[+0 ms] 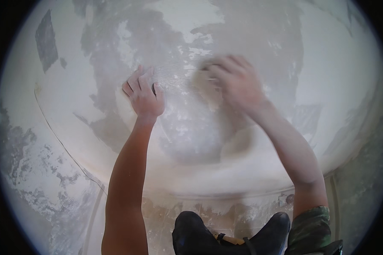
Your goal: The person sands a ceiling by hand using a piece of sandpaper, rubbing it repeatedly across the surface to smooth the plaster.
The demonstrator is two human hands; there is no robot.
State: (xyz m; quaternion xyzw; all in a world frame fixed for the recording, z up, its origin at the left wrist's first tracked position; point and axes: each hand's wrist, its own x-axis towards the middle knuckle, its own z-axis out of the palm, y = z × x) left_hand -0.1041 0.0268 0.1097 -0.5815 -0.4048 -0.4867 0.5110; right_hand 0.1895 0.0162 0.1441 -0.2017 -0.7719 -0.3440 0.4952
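Note:
A patchy white-and-grey plastered wall surface (pixel 185 134) fills most of the view in front of me. My left hand (pixel 144 92) rests against it, fingers apart and slightly bent, with pale dust on the fingertips. To its right, my right hand (pixel 239 79) is blurred by motion over the wall. Its fingers curl around a tan pad or folded sheet (pixel 207 86), which lies against the plaster; blur hides its exact kind. Fine scratch lines (pixel 172 75) mark the plaster between the hands.
A thin cable (pixel 56 135) runs down the wall on the left. Below lies a dusty tiled floor (pixel 161 220). Two dark rounded shapes (pixel 191 232), my legs or footwear, are at the bottom, with a tan piece (pixel 231 239) between them. A small box-like item (pixel 286 200) sits low at right.

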